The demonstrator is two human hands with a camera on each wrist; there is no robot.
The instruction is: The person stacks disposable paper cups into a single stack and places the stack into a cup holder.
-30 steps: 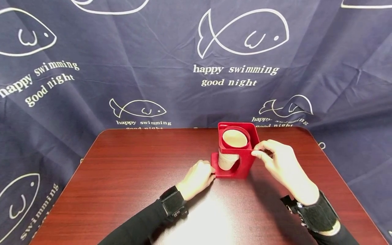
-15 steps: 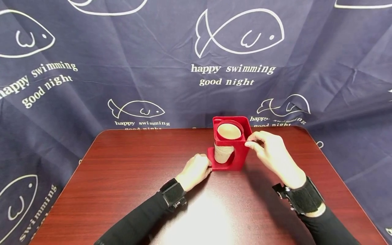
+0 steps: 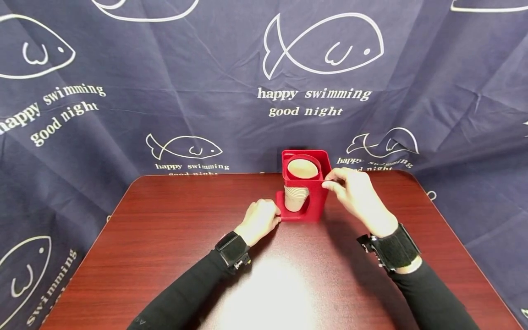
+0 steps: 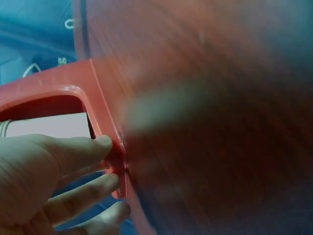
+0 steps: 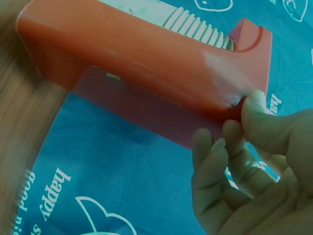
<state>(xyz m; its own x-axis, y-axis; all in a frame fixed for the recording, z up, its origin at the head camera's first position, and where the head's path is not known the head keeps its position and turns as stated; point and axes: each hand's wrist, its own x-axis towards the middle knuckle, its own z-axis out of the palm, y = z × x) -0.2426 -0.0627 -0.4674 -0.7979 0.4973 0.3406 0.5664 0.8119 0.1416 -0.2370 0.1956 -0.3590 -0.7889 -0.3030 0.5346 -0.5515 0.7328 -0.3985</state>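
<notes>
A red cup dispenser [image 3: 316,198] stands upright toward the back of the table, right of the middle. Inside it sits a nested stack of pale paper cups [image 3: 294,197], its open top showing through the ring. At the lower left, my left hand [image 3: 258,221] pinches the edge of the base; in the left wrist view the thumb [image 4: 85,152] lies on the red frame. My right hand [image 3: 358,195] pinches the near right corner of the upper rim. The right wrist view shows that thumb [image 5: 264,122] against the red wall, with the cup rims [image 5: 198,28] beyond.
The reddish-brown wooden table [image 3: 185,220] has rounded back corners. Right behind it hangs a dark blue cloth [image 3: 239,105] with white fish drawings and lettering, close to the dispenser. Bright glare lies on the table's near middle.
The cup dispenser has slid away toward the back edge and somewhat left, with the cups inside. Both hands have moved along with it, keeping their grips.
</notes>
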